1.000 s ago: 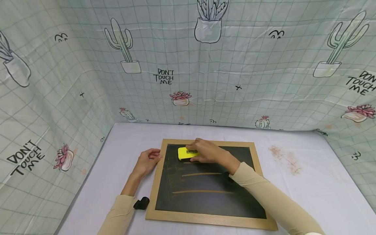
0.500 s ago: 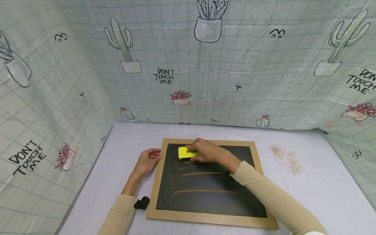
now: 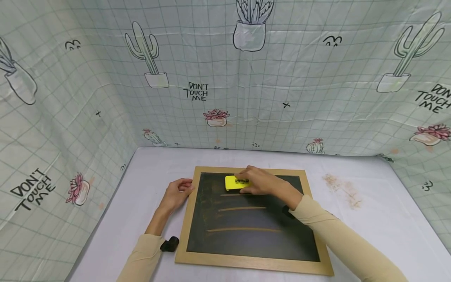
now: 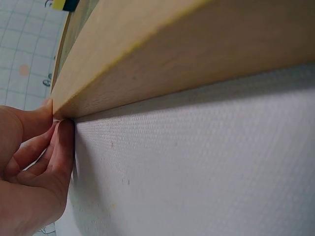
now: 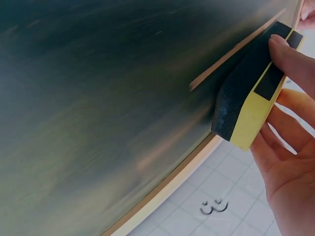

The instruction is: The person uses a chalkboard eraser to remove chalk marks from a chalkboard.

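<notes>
Beige-sleeved, the left hand (image 3: 177, 194) pinched the wooden-framed chalkboard (image 3: 253, 246) at its left edge between thumb and bent fingers; ochre chalk lines (image 3: 243, 208) crossed the middle, and near the far side I saw the yellow-and-black eraser (image 3: 233, 183) against the board, clasped by the right hand (image 3: 262, 182); farther right, brownish smudges (image 3: 332, 181) stained the white tablecloth (image 3: 378, 223)

A wood-framed blackboard (image 3: 253, 220) is lying on the table (image 3: 158, 164), bearing three ochre lines (image 3: 243, 229); the left hand (image 3: 176, 194) is holding its left edge. The right hand (image 3: 262, 182) is gripping a yellow-and-black eraser (image 3: 233, 183) on it, beyond the top line.
</notes>
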